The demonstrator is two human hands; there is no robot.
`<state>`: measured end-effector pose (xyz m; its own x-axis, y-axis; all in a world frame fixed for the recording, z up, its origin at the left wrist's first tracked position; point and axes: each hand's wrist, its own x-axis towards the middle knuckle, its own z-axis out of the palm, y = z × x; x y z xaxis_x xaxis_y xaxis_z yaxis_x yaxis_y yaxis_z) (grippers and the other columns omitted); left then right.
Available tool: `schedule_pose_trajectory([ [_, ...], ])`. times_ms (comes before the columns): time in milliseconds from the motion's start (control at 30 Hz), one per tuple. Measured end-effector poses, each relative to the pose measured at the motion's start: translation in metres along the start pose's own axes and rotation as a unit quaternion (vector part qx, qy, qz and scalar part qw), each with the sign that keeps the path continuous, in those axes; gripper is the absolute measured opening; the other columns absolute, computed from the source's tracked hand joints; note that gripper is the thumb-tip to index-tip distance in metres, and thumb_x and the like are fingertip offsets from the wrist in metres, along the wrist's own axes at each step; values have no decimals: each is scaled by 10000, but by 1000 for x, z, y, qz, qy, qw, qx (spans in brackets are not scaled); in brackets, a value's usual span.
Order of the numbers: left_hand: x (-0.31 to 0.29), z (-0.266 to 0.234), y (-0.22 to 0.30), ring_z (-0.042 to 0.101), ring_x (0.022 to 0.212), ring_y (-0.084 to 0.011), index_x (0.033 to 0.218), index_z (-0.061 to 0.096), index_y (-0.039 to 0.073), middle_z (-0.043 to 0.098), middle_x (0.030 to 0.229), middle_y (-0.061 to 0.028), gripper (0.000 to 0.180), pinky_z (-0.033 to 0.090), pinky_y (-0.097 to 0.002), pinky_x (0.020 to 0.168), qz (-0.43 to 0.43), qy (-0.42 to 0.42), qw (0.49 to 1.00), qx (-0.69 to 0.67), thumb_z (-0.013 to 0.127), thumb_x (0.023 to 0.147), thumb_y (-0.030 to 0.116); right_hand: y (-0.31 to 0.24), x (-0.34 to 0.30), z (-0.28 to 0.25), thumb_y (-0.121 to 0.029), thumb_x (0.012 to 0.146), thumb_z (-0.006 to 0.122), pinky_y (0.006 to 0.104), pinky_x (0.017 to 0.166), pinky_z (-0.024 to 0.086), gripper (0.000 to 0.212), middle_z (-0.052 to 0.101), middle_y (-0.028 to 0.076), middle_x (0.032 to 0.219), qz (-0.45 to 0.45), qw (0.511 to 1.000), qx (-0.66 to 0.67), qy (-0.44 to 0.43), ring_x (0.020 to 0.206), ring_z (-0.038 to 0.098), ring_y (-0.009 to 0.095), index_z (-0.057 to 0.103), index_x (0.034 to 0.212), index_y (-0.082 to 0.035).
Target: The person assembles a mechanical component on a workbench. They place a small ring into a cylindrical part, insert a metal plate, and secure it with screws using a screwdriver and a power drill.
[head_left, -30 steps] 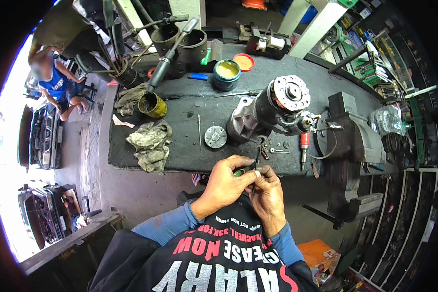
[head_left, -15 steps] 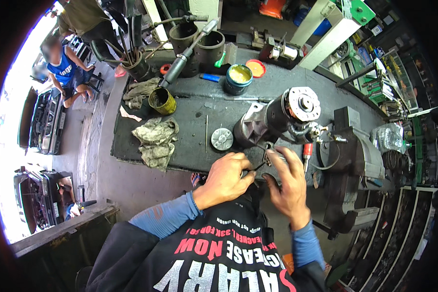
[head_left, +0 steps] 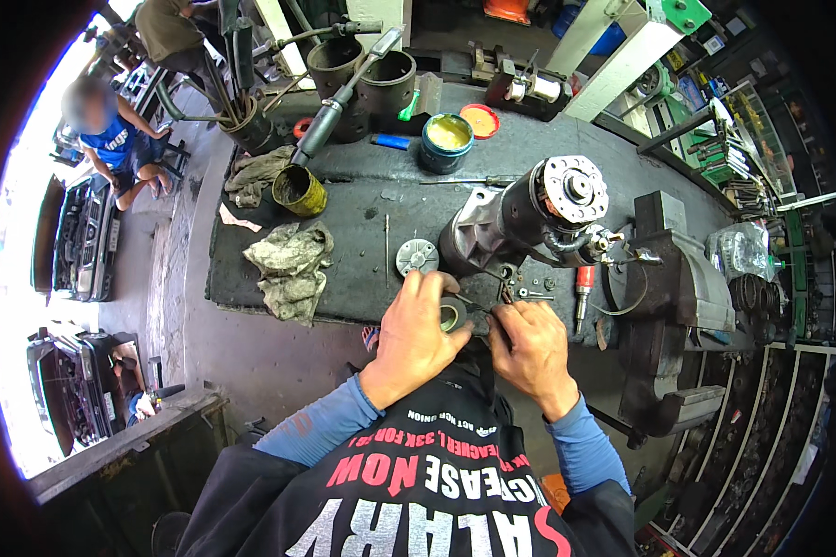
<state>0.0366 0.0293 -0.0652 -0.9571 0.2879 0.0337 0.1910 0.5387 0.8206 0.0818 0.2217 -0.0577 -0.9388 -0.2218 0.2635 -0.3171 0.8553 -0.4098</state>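
Left hand (head_left: 416, 325) curled around a green-rimmed tape roll (head_left: 450, 318), apparently to steady it at the workbench (head_left: 358, 232) edge, near the starter motor (head_left: 529, 218); right hand (head_left: 535, 345) just apart, fingers bunched, contents hidden, loose fasteners (head_left: 535, 295) beyond, presumably for easy reach.

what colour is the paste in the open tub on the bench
The paste is yellow; it shows in the head view, the only one here.
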Motion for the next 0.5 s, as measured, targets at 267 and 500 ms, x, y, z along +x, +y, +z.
schedule_pose_trajectory([
  [267,4,0,-22,612,813,-74,934,556,41,633,874,-22,394,578,-304,702,-191,-130,889,-396,924,867,164,-7,-3,0,-25,812,799,407,694,440,219,621,87,817,-11,997,-6,74,719,591,286,719,1016,-19],
  [500,6,4,-34,640,860,-120,982,630,21,666,935,-36,192,588,-320,837,-203,-131,841,-485,792,940,115,-9,-1,5,-13,799,788,414,681,443,256,605,97,822,-28,995,-11,91,725,583,289,719,1046,-14],
])
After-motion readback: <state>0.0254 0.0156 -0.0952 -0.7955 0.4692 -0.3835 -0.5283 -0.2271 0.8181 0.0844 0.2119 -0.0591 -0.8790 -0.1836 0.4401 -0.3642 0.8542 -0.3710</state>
